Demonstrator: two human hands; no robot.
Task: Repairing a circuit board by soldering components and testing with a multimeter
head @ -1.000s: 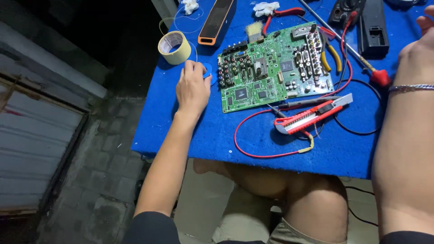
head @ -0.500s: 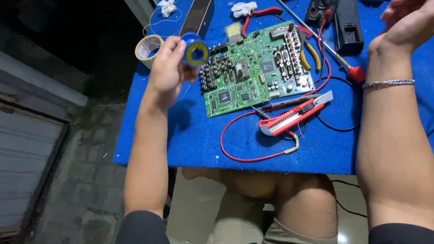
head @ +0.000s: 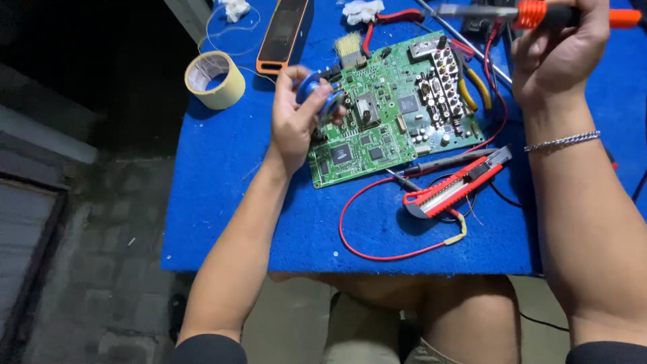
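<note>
Left hand (head: pixel 294 121) gripping small round blue spool (head: pixel 314 91) over green circuit board (head: pixel 391 114); right hand (head: pixel 556 50) clutching orange-handled soldering iron (head: pixel 539 13).

Bare forearms, black short sleeves, thin silver chain bracelet (head: pixel 563 141) on right wrist, khaki trousers (head: pixel 367 330)

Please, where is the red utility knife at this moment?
In the head view, the red utility knife lies on the blue table, below the lower right corner of the green circuit board, beside a looping red wire.
</note>
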